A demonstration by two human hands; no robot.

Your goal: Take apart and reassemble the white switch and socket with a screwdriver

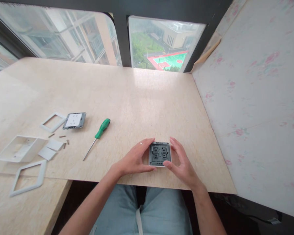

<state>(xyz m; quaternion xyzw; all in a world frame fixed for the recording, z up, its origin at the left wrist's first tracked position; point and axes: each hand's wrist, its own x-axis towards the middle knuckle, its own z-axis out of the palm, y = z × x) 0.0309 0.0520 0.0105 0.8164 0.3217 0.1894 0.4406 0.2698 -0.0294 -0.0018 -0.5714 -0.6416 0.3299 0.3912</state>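
A square dark grey switch module (pixel 160 154) in a white housing lies near the table's front edge, its inner mechanism facing up. My left hand (pixel 138 157) grips it from the left, fingertips at the upper left corner and thumb at the lower edge. On the right side, my right hand (pixel 182 163) has its thumb on the module's lower right corner. The other right fingers are raised and apart beside the top right corner. A green-handled screwdriver (pixel 102 130) lies to the left of my hands, its tip pointing toward the front.
At the left lie a socket module (pixel 74 120), a white frame (pixel 53 122), another white frame (pixel 40 174), a white box (pixel 19 148), two white plates (pixel 51 148) and several screws (pixel 62 136). Windows stand behind the table (pixel 137 98); a flowered wall (pixel 254 98) borders its right side.
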